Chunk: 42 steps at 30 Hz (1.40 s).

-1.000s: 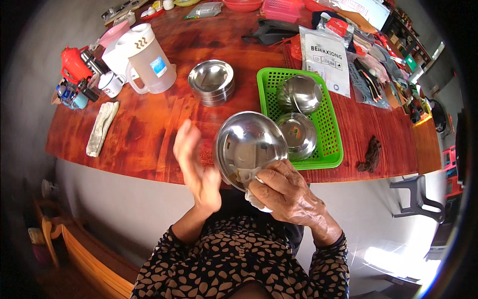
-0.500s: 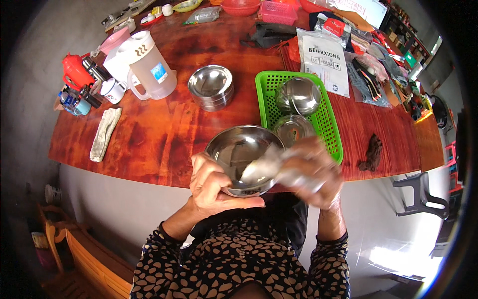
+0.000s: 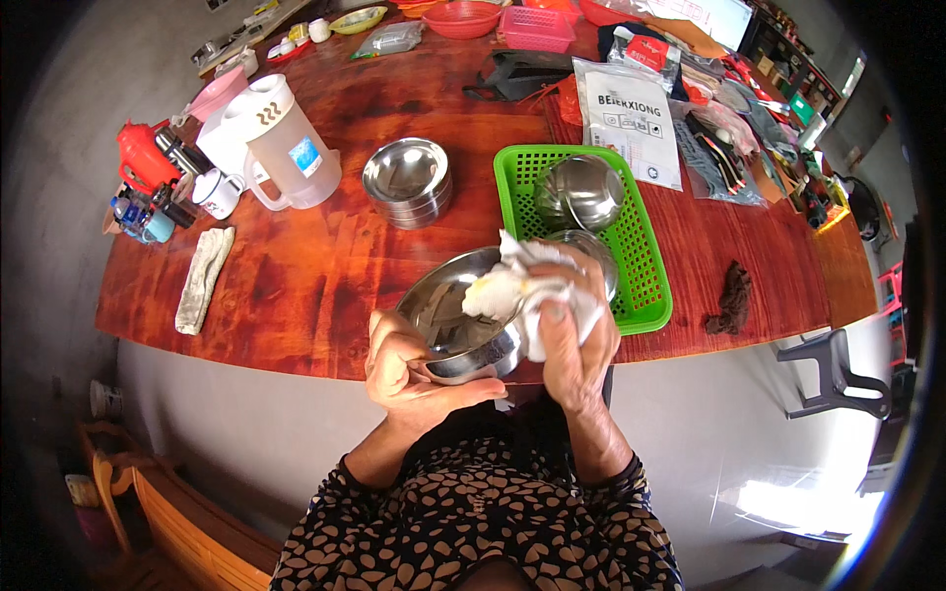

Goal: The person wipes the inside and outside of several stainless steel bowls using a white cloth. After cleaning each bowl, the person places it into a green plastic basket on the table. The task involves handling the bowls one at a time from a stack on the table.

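Note:
A shiny steel bowl (image 3: 443,315) is tilted over the table's front edge. My left hand (image 3: 404,369) grips its near left side, thumb underneath and fingers over the rim. Bunched in my right hand (image 3: 576,340) is a white cloth (image 3: 527,291), pressed against the bowl's right rim. Just beyond, a green plastic basket (image 3: 645,286) holds a steel bowl (image 3: 581,192) turned on its side and another steel bowl (image 3: 603,258), partly hidden by my right hand. A stack of steel bowls (image 3: 406,182) stands left of the basket.
At the left stand a plastic pitcher (image 3: 293,148), an enamel mug (image 3: 217,193) and a red thermos (image 3: 146,158). A folded cloth (image 3: 204,281) lies nearer me. On the right are a brown rag (image 3: 729,298), a white plastic packet (image 3: 631,123) and piled clothing. A grey chair (image 3: 838,374) stands beyond the table edge.
My right hand with the cloth has moved left, from the bowl's inside to its right rim. The bowl has tipped further and shifted slightly left.

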Motion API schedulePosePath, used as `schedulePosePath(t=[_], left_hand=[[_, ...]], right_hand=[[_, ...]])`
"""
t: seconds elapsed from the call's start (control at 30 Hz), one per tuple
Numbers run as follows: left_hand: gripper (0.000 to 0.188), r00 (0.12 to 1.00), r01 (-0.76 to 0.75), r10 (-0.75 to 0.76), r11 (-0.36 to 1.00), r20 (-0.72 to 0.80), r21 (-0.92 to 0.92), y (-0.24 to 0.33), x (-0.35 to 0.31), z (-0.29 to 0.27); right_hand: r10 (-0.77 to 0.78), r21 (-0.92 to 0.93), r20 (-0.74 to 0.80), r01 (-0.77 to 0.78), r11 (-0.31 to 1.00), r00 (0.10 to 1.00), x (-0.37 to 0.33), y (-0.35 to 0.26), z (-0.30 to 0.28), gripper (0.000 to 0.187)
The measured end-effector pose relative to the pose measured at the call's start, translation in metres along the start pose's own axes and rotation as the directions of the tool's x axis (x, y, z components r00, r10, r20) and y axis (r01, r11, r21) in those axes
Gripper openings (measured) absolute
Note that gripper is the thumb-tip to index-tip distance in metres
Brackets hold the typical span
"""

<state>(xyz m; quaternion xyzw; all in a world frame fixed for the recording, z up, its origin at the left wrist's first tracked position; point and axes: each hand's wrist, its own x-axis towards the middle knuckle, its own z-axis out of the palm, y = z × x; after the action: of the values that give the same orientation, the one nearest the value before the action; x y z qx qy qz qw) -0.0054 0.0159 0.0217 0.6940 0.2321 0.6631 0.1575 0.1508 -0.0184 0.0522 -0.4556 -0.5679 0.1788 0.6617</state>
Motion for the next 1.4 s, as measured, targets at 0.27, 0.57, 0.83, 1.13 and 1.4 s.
schedulePosePath(t=[0.27,0.57,0.83,1.13,1.4], left_hand=[[0.062,0.972,0.233,-0.23,0.969,0.035,-0.085,-0.005,-0.011,-0.005],[0.059,0.935,0.346,-0.353,0.913,0.006,-0.218,-0.006,-0.009,-0.004],[0.059,0.772,0.502,-0.63,0.518,0.089,-0.693,-0.002,-0.007,-0.004],[0.047,0.647,0.76,-0.496,0.357,0.579,-0.543,-0.012,0.01,-0.027],[0.043,0.652,0.723,-0.546,0.656,0.527,-0.216,-0.003,0.013,-0.015]], right_hand=[[0.343,0.117,-0.006,-0.34,0.933,0.939,0.004,0.004,0.003,0.048],[-0.333,-0.152,0.195,0.364,0.919,0.922,-0.008,-0.005,0.009,0.042],[0.373,0.613,0.063,-0.331,0.717,0.926,-0.004,0.044,0.004,0.033],[0.408,0.529,0.244,-0.473,0.705,0.88,0.022,0.04,-0.013,0.015],[-0.064,-0.052,0.35,0.087,0.995,0.935,0.028,0.003,0.003,0.03]])
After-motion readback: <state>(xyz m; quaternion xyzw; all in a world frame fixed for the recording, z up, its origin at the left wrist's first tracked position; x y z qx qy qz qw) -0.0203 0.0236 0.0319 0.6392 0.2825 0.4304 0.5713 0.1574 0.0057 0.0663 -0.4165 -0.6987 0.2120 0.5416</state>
